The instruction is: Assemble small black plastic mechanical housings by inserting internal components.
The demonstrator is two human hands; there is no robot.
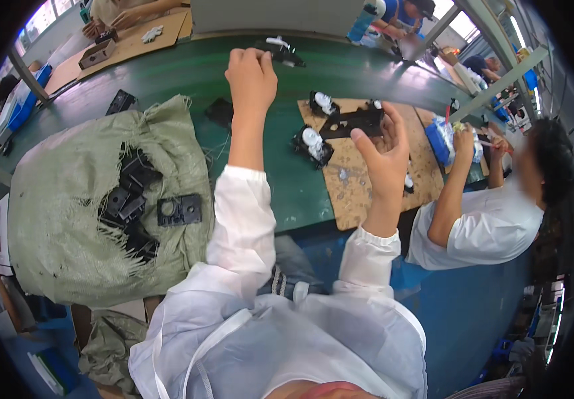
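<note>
At the far side of the green work surface, my left hand [252, 78] is closed on the edge of a black plastic part [287, 56] with a white piece on top. My right hand [385, 143] is over the brown board [346, 193], its thumb and fingers apart. Just beside its thumb lies a flat black plastic plate [350, 124] with cutouts; whether they touch is hard to make out. Two black parts with white round pieces, one farther back [323, 104] and one nearer [312, 145], sit at the board's left edge.
A torn green woven sack [54, 199] full of black plastic parts [130, 193] stands at left. One black frame [179, 210] rests on it. At right, a co-worker in white [479, 226] works by a blue bin [440, 141]. More people sit across the green surface [187, 66].
</note>
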